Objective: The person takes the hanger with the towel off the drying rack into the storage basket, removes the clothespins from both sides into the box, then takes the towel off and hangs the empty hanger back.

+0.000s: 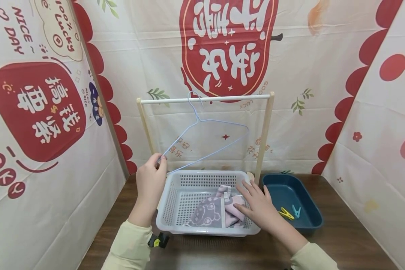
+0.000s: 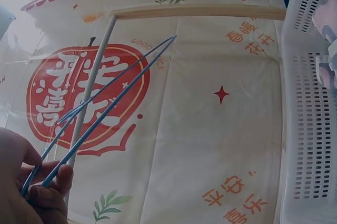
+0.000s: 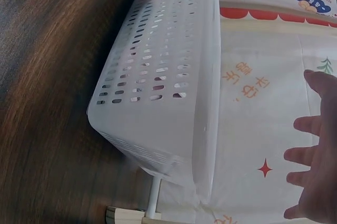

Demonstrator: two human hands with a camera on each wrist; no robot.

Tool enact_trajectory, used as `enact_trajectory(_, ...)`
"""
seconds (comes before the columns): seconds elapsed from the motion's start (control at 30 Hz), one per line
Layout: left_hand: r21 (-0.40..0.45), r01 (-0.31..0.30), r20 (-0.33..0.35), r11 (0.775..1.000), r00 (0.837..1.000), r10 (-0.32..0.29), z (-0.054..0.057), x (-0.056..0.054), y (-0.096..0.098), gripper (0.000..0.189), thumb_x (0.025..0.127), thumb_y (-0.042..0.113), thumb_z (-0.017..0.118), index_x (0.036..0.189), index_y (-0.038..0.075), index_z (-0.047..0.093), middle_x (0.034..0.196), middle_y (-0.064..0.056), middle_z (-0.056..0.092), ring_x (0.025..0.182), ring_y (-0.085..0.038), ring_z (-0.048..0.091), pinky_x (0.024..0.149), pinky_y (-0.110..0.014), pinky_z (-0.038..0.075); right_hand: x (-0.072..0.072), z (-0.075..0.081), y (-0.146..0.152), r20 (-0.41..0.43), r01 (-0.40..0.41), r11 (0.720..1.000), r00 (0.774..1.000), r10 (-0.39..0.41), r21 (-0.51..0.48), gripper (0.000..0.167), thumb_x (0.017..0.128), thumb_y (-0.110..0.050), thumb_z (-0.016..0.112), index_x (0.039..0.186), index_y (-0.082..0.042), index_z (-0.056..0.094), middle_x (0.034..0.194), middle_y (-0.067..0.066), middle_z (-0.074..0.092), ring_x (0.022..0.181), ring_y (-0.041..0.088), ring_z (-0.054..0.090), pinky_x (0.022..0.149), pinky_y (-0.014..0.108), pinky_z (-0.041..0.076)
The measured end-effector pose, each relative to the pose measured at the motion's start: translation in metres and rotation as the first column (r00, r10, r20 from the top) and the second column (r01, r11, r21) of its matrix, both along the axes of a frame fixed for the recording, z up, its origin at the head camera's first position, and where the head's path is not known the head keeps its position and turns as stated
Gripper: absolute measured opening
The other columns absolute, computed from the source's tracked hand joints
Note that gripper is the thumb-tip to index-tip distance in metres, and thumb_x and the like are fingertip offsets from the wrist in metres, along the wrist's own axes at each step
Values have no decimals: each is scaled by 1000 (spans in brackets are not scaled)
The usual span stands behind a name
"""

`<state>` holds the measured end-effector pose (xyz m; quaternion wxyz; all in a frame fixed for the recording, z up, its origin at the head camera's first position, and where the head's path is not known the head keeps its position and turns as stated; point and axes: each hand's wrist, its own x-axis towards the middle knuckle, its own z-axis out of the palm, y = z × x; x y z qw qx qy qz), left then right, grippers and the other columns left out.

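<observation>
A light blue wire clothes hanger (image 1: 206,155) is tilted above the basket, its hook overlapping the white rod (image 1: 222,99) of the wooden stand in the head view. My left hand (image 1: 150,183) grips the hanger at its left corner; in the left wrist view the fingers (image 2: 63,179) curl round the wire. Over the right side of the white basket (image 1: 165,221) hovers my right hand (image 1: 260,206), its fingers spread and holding nothing. Beneath it, a grey-purple and pink patterned cloth (image 1: 207,213) lies bunched in the basket, partly hidden by that hand.
A dark blue tray (image 1: 312,208) stands right of the basket, with a yellow clothespin (image 1: 286,213) and a teal clothespin (image 1: 296,211) inside. The stand's wooden post (image 1: 264,138) rises behind the basket. Printed cloth walls (image 1: 310,135) enclose the dark wooden table (image 1: 344,232).
</observation>
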<state>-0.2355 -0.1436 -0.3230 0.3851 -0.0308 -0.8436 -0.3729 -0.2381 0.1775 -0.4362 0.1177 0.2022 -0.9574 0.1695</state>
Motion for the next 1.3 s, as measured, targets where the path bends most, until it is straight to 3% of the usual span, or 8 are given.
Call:
enact_trajectory(0.4, 34, 33, 70, 999, 997, -36, 7, -14, 7, 25, 101, 23, 53, 110, 8, 70, 85, -9, 70, 67, -24, 58, 57, -37, 40, -2, 0, -2, -34, -28, 999, 999, 27, -28, 62, 93, -44, 62, 144, -12, 47, 151, 16, 38, 141, 39, 23, 105, 70, 6)
enact_trajectory(0.83, 27, 48, 87, 998, 995, -50, 14, -25, 9, 23, 101, 22, 55, 113, 8, 69, 96, -11, 71, 78, -26, 64, 64, -41, 48, -4, 6, -4, -29, -38, 997, 999, 36, -66, 61, 94, -44, 61, 145, -13, 46, 150, 17, 39, 141, 40, 23, 105, 70, 6)
enact_trajectory(1.07, 31, 73, 113, 997, 991, -76, 10, -31, 11, 24, 101, 23, 54, 112, 8, 69, 95, -10, 71, 80, -26, 63, 69, -43, 48, -3, 7, -5, -26, -40, 996, 999, 38, -77, 60, 94, -42, 62, 145, -14, 47, 150, 17, 39, 141, 40, 23, 105, 70, 5)
enact_trajectory(1.3, 53, 77, 172, 996, 981, -85, -3, -32, 10, 26, 100, 24, 55, 116, 9, 70, 102, -8, 71, 78, -25, 60, 67, -40, 46, -2, 5, -5, -18, -33, 997, 999, 32, -72, 61, 95, -43, 61, 146, -14, 45, 150, 16, 38, 142, 40, 23, 105, 70, 5)
